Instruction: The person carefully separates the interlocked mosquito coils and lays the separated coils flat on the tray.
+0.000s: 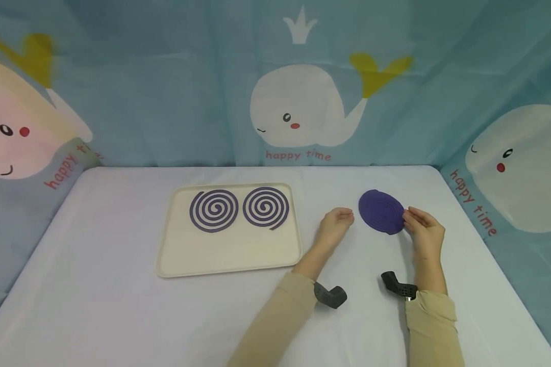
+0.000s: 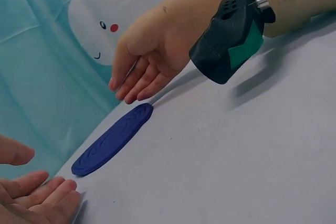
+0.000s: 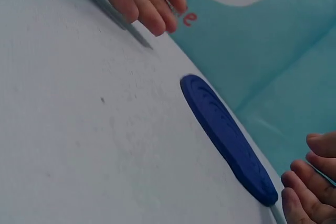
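A round, flat purple mosquito coil (image 1: 380, 211), its turns packed tightly into a disc, lies on the white table between both hands. To its left my left hand (image 1: 335, 224) hovers with relaxed fingers, a small gap away from the coil. My right hand (image 1: 424, 232) is at the opposite side, its loosely bent fingertips right by the coil's edge. Nothing lies in either palm. In the left wrist view the coil (image 2: 112, 140) shows low and flat, with the right hand (image 2: 152, 56) beyond its far end. Right wrist fingers (image 3: 310, 184) are beside the near end of the coil (image 3: 228, 137).
A cream tray (image 1: 220, 257) stands on the table left of the hands. Two separate spiral mosquito coils, the left coil (image 1: 214, 210) and the right coil (image 1: 266, 208), lie side by side in its back half. A blue whale-print curtain (image 1: 165, 102) hangs behind the table.
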Demonstrator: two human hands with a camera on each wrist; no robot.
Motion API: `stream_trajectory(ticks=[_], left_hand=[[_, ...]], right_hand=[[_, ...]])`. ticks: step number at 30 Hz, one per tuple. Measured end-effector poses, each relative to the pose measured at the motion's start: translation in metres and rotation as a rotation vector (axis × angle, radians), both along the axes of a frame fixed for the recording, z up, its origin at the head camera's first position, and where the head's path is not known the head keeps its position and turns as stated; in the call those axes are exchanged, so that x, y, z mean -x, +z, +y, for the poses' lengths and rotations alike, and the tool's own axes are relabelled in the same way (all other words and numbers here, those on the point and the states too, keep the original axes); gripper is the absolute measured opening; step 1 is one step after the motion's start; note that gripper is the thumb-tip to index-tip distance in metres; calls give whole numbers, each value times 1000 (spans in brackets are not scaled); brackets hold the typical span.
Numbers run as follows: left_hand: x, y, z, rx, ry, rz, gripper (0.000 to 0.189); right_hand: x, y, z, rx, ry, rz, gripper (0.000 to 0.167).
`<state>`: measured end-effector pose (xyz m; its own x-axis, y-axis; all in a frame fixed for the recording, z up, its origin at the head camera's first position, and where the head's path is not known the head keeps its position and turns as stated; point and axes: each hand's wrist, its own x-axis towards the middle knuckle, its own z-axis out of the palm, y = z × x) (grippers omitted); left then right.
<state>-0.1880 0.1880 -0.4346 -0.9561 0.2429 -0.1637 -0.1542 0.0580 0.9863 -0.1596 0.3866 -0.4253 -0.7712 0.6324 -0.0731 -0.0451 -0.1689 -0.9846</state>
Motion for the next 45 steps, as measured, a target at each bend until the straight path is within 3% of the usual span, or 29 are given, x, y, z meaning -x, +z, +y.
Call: stream_trajectory(ticks=[8, 21, 28, 34, 38, 41, 45], left_hand=[[4, 2, 13, -35, 17, -47, 44], [5, -7, 27, -72, -55, -73, 57], [9, -2, 27, -159, -98, -103, 67], [11, 5, 25, -258, -54, -161, 66], [12, 3, 24, -315, -11, -216, 68], [10, 2, 23, -284, -12, -226, 68], [6, 0, 24, -104, -80, -145, 61]], right_hand=[[2, -3, 5, -75, -34, -81, 28], [-1, -8, 11, 32, 58, -94, 36], [-3, -8, 13, 39, 75, -84, 27], [-4, -3, 12, 78, 107, -54, 17], [-4, -2, 11, 124, 181, -9, 16], [-4, -4, 10, 131, 255, 19, 16], [-5, -8, 8, 10, 373, 4, 19]])
